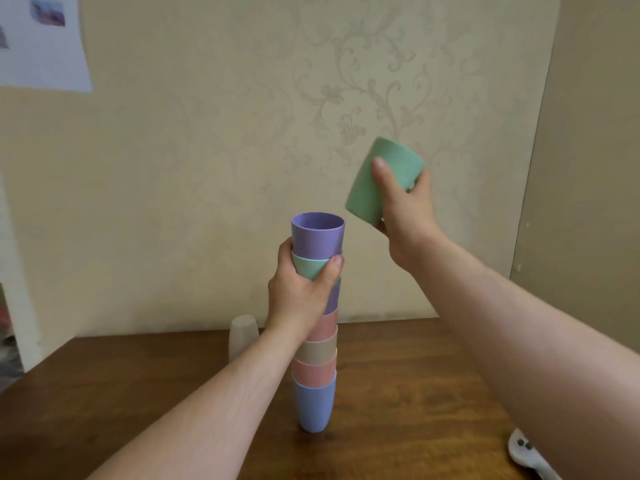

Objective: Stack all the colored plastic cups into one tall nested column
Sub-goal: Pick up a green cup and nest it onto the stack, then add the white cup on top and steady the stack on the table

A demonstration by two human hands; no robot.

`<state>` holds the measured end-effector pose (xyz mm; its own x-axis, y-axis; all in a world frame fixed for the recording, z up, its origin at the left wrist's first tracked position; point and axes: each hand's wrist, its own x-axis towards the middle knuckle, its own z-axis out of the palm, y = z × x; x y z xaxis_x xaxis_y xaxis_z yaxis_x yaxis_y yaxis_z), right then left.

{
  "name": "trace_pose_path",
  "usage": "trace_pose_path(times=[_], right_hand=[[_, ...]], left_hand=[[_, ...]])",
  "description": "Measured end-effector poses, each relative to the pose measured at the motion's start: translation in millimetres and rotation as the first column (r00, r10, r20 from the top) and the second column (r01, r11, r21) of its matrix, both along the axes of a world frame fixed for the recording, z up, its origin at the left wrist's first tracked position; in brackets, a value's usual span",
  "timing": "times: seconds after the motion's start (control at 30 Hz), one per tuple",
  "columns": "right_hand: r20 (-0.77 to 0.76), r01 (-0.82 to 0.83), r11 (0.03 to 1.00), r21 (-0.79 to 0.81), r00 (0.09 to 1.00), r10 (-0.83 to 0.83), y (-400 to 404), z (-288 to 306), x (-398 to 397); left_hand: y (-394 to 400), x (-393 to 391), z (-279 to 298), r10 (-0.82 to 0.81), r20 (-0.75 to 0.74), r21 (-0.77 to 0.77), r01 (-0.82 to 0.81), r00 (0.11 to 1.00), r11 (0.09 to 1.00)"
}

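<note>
A tall column of nested plastic cups point(317, 355) stands on the wooden table point(415, 393), with a blue cup at the bottom and a purple cup point(318, 235) open at the top. My left hand point(301, 296) wraps around the column near its top, over a green cup and a purple one. My right hand point(405, 213) holds a single green cup point(384, 178) in the air, up and to the right of the column's mouth. That cup is tilted, its base pointing up and away.
A whitish cup point(243, 336) stands upside down at the table's back edge, left of the column. A white device point(526, 455) lies at the table's near right corner. The patterned wall rises close behind the table.
</note>
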<state>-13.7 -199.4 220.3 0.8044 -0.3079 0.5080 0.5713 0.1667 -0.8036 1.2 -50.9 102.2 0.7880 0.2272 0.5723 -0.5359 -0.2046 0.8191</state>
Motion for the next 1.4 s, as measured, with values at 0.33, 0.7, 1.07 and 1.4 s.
trace_pose_path(times=[0.33, 0.7, 1.07, 1.4], right_hand=[[-0.104, -0.23, 0.895, -0.383, 0.973, 0.206, 39, -32, 4], [-0.392, -0.313, 0.829, -0.464, 0.911, 0.125, 36, -199, 25], [-0.451, -0.224, 0.854, -0.47, 0.892, -0.015, 40, -256, 78], [-0.445, -0.199, 0.84, -0.505, 0.894, -0.056, 54, -258, 129]], left_hand=[[-1, -6, 4, -0.005, -0.078, -0.063, 0.0, 0.997, 0.998], [28, -6, -170, -0.13, -0.536, 0.129, 0.233, 0.834, 0.964], [81, 58, -132, 0.182, -0.284, 0.954, 0.259, 0.941, 0.149], [123, 132, -110, 0.257, 0.123, 0.735, 0.086, 0.959, -0.673]])
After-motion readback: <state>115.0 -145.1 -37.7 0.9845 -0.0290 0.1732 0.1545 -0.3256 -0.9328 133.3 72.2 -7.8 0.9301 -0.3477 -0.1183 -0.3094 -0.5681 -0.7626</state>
